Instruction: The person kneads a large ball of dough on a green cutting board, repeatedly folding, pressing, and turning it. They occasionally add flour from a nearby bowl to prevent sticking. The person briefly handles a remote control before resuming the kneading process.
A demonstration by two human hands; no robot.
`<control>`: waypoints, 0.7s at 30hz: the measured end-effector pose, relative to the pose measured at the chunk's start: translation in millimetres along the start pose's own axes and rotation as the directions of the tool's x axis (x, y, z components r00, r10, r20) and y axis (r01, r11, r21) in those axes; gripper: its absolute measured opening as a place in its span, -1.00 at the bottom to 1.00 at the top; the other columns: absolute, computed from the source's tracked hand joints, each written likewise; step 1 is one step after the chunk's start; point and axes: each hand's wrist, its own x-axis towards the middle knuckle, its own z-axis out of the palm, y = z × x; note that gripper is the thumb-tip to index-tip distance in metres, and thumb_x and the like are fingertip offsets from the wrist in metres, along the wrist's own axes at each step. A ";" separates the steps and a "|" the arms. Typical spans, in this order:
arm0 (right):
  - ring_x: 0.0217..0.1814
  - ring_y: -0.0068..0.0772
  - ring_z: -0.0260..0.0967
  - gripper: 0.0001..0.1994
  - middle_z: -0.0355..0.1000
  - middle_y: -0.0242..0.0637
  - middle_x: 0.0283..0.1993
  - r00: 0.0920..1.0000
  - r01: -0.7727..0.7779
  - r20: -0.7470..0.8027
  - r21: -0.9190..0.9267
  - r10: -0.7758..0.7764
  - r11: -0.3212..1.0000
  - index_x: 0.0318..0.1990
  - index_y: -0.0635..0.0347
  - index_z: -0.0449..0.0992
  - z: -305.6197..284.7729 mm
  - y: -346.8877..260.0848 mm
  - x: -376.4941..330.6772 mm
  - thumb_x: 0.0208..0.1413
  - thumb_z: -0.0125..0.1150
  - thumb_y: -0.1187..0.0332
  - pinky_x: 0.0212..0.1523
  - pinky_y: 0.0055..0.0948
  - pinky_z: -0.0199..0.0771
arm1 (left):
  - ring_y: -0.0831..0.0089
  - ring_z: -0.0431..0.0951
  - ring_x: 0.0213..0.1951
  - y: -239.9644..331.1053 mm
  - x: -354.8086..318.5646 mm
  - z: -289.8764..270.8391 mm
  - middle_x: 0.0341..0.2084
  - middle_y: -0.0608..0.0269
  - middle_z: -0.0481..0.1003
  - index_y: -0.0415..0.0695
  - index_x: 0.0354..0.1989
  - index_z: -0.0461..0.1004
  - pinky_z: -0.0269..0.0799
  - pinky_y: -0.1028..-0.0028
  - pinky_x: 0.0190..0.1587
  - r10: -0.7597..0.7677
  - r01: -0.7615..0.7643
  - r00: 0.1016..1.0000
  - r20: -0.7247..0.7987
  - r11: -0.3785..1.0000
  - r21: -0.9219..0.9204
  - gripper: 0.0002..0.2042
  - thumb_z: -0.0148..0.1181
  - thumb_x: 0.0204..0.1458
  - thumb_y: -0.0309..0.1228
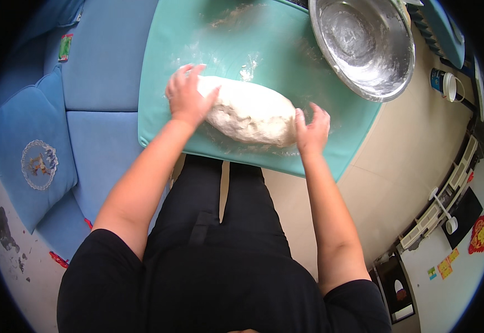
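A thick, oblong roll of white dough (250, 114) lies on the teal tabletop (169, 119), close to its near edge. My left hand (189, 95) is at the dough's left end, thumb over its top and fingers apart around that end. At the opposite end my right hand (313, 129) rests against the dough, its thumb touching the tip and its fingers spread upward. The dough's upper side is smooth and floury; its near side looks rough and creased. Neither hand is closed round it.
A large floury metal bowl (364, 47) stands at the table's far right corner. Loose flour (248, 67) dusts the surface beyond the dough. Along the left runs a blue sofa (106, 83) with a cushion (36, 150). A small bucket (446, 85) is at the far right.
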 end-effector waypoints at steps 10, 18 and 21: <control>-0.01 -0.27 0.34 -0.35 0.31 -0.03 0.02 0.817 -0.512 0.542 0.524 0.197 0.681 0.05 0.33 0.31 4.0 -17.3 -4.8 -0.22 0.38 0.21 -0.03 -0.34 0.39 | 0.34 0.44 -0.09 -11.9 -5.8 -14.2 -0.12 0.08 0.43 -0.28 0.04 0.31 0.36 0.40 -0.01 -0.090 0.844 0.518 0.851 0.215 -0.491 -0.41 0.32 -0.28 -0.49; 0.07 -0.20 0.27 -0.62 0.33 -0.16 -0.05 0.916 0.243 0.104 0.624 -0.387 0.743 -0.17 0.23 0.39 -29.2 -42.6 -3.1 -0.23 0.30 0.49 0.05 -0.37 0.28 | 0.36 0.46 -0.15 -5.4 -17.4 -113.8 -0.21 0.20 0.46 -0.19 -0.07 0.38 0.37 0.40 -0.06 0.196 0.540 0.675 0.712 0.526 -0.657 -0.46 0.29 -0.40 -0.56; 0.15 -0.08 0.22 -0.65 0.31 -0.12 0.06 0.782 0.607 -0.024 0.258 -0.623 0.752 -0.12 0.14 0.38 -30.5 -56.1 18.2 -0.14 0.24 0.55 0.12 -0.34 0.24 | 0.18 0.42 -0.22 -8.9 -32.0 -123.5 -0.32 0.22 0.44 -0.07 -0.23 0.45 0.31 0.30 -0.14 0.582 -0.296 0.759 0.291 0.708 -0.641 -0.57 0.25 -0.44 -0.56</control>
